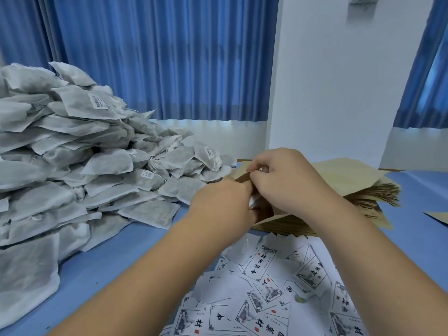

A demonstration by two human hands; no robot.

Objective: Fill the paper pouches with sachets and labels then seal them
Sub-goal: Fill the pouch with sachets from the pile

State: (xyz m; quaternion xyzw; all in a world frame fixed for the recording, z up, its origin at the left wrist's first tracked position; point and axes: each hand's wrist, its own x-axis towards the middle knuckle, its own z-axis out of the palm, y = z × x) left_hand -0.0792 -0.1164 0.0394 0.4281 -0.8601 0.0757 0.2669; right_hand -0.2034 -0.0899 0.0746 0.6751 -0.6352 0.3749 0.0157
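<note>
Looking forward and down, the head view shows two bare forearms reaching over a blue table top (109,263) and meeting above its middle. The left hand (223,202) and the right hand (283,180) touch, holding between them one flat brown kraft-paper pouch (240,178). The right hand's fingers are curled, thumb and forefinger pinching the pouch's upper edge. The left hand is curled as well; its thumb lies against the same brown edge, and its other fingers are hidden behind the back of the hand. The pouch mouth sits directly between the two grips, and the pouch body runs down beneath both palms. A small white piece (253,202) shows in the gap between the hands; whether it is a sachet or a label cannot be told.

The held pouch lies just above a fanned stack of matching brown paper pouches (351,180), which extends to the right of the right hand. A large heap of grey-white flat fabric sachets (72,154) occupies the left side of the table, its nearest edge near the left hand. Loose white rectangular paper labels (266,270) printed with black characters are scattered on the table below the forearms. Pleated blue curtains (157,57) and a white pillar (327,81) stand behind.
</note>
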